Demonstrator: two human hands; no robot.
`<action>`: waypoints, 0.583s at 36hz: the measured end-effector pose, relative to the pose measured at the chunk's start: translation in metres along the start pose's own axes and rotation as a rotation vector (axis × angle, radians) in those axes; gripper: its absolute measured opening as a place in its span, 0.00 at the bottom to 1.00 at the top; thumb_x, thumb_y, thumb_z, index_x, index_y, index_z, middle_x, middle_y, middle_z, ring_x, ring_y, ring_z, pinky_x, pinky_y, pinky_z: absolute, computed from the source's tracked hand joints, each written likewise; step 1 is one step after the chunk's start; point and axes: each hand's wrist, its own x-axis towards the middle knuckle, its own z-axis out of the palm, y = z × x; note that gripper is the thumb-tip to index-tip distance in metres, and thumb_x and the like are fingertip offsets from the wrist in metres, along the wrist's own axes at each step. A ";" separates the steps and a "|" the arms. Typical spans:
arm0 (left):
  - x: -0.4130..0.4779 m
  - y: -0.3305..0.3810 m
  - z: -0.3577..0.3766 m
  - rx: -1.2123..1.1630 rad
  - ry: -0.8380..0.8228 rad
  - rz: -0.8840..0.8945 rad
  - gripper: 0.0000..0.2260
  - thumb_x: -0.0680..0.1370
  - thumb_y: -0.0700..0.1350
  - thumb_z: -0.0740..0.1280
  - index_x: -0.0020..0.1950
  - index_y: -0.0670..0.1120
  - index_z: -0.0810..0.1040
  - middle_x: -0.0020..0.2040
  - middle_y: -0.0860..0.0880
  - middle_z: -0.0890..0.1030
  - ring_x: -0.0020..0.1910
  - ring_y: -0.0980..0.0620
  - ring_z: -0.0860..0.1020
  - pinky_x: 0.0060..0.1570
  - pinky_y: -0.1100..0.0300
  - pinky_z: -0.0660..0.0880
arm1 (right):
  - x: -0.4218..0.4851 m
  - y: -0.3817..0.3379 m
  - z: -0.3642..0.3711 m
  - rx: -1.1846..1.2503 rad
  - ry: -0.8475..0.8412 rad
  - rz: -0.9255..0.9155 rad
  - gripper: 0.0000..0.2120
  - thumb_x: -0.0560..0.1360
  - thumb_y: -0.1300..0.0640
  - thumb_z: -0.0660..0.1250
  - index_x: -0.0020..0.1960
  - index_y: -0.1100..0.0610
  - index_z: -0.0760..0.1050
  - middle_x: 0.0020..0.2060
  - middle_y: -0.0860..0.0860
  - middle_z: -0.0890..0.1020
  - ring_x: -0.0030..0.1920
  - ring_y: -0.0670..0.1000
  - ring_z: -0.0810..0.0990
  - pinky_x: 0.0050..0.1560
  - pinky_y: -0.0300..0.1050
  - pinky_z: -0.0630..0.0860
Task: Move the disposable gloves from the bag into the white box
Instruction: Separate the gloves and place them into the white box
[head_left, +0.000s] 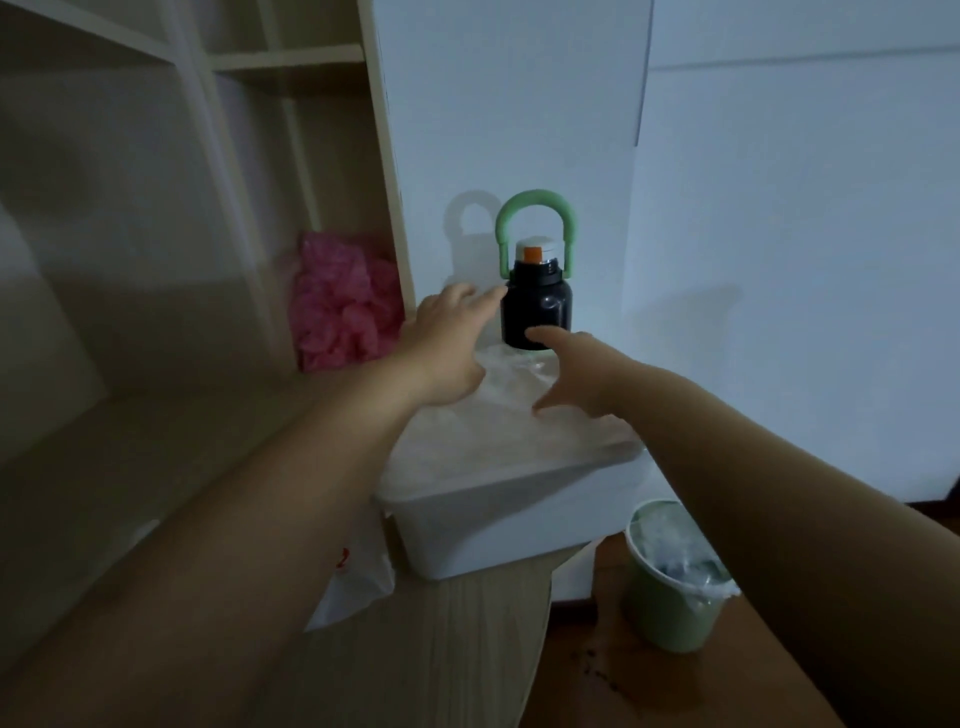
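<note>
Pink crumpled stuff (343, 306) sits in the shelf nook on the outer side of the left hand (447, 353). Under the left forearm, nearer the body than either hand, the white plastic bag (358, 577) lies slumped beside the white box (493, 535). The left hand reaches out with fingers straight and loosely spread, holding nothing, its palm over the box's far left. Between the two hands the disposable gloves (511, 387) form a clear, crinkled heap that fills the box to its rim (whether the palms actually touch the film I cannot tell in this dim light). Just beyond the fingertips stands a black bottle (537, 312) with a green handle. The right hand (582, 374) is spread too, thumb angled down toward the heap. The step looks like tamping: press flat and evenly from both sides so the springy film settles below the rim, and stop the fingers short of the bottle, which would tip easily. Below the right forearm a green bin (675, 582) stands on the floor.
</note>
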 end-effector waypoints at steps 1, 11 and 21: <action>-0.004 0.000 0.001 0.036 0.044 -0.008 0.34 0.76 0.41 0.66 0.78 0.53 0.55 0.75 0.45 0.58 0.73 0.43 0.58 0.70 0.46 0.61 | 0.002 0.002 0.003 -0.111 0.008 0.028 0.41 0.69 0.57 0.73 0.76 0.47 0.55 0.67 0.58 0.68 0.60 0.61 0.73 0.61 0.55 0.73; -0.041 0.000 -0.013 0.221 -0.485 -0.009 0.17 0.79 0.59 0.62 0.67 0.58 0.75 0.66 0.59 0.74 0.59 0.57 0.72 0.60 0.62 0.68 | 0.001 -0.013 -0.005 -0.381 0.074 -0.135 0.21 0.75 0.53 0.69 0.66 0.49 0.71 0.63 0.52 0.74 0.61 0.58 0.73 0.63 0.51 0.67; -0.031 -0.012 0.025 0.439 -0.645 -0.006 0.14 0.81 0.43 0.61 0.66 0.48 0.74 0.64 0.48 0.76 0.61 0.48 0.74 0.61 0.56 0.69 | 0.004 0.003 0.015 -0.575 -0.501 0.021 0.20 0.78 0.55 0.62 0.70 0.53 0.69 0.67 0.53 0.73 0.64 0.55 0.71 0.68 0.50 0.66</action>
